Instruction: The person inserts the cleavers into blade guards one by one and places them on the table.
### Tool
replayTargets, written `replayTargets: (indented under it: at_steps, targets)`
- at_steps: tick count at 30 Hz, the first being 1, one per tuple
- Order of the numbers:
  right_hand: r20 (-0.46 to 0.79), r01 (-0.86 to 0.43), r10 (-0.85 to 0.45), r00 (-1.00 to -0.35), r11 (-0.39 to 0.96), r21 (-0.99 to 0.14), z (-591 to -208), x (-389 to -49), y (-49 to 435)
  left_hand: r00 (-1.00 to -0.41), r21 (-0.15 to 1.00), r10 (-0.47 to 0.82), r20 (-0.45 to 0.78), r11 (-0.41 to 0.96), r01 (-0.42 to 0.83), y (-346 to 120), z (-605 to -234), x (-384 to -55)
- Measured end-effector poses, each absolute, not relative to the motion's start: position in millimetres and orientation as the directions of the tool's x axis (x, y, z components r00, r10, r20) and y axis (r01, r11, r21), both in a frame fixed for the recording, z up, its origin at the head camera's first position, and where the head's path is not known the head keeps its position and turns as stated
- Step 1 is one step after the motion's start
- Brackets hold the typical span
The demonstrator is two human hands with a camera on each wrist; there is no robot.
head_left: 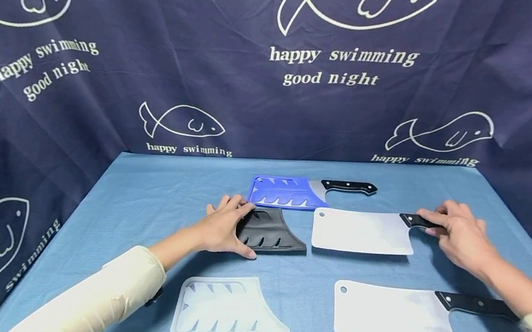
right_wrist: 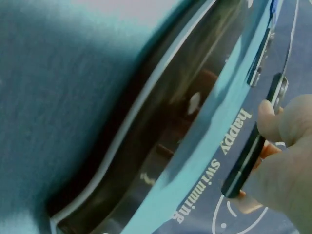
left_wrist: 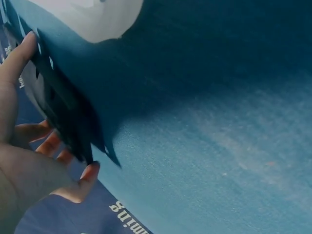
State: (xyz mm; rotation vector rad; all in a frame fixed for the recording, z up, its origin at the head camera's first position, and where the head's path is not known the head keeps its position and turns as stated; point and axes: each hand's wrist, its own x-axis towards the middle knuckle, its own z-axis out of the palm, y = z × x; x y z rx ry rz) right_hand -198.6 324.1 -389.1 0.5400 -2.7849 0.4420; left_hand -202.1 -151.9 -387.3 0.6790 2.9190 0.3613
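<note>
My left hand grips a black blade guard by its left end, thumb on the near edge and fingers at the far edge. In the left wrist view the guard appears edge-on between thumb and fingers. My right hand holds a cleaver by its black riveted handle. The cleaver's broad blade points left, its tip corner just right of the guard's curved open side. A shadow lies under the blade's lower edge.
A second bare cleaver lies nearer, its handle partly under my right forearm. Left of it is a white blade guard. Farther back, a third cleaver with a black handle sits in a blue guard. Dark blue printed cloth hangs behind.
</note>
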Motion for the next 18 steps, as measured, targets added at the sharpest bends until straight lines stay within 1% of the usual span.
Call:
replayTargets:
  at_steps: [6,9,12,15,18]
  targets:
    - [0.454,-0.397,-0.256,-0.854,0.884,-0.249,-379.3,-189.2,320.1,-0.889,0.223,0.442,0.119,0.861,0.458,-152.8,-385.7,-199.0]
    - [0.523,-0.402,-0.216,-0.825,0.874,-0.274,-374.7,-185.0,316.6,-0.875,0.2,0.438,0.208,0.856,0.476,-153.4,-383.1,-197.5]
    - [0.589,-0.425,-0.199,-0.783,0.863,-0.273,-369.6,-181.3,313.3,-0.856,0.182,0.434,0.281,0.852,0.491,-154.4,-379.0,-195.3]
    - [0.635,-0.444,-0.197,-0.747,0.859,-0.256,-364.8,-178.1,310.8,-0.841,0.176,0.431,0.328,0.846,0.503,-154.7,-375.1,-192.9]
    - [0.655,-0.45,-0.196,-0.73,0.859,-0.245,-361.6,-175.9,308.5,-0.838,0.167,0.426,0.341,0.85,0.5,-153.8,-371.5,-190.8]
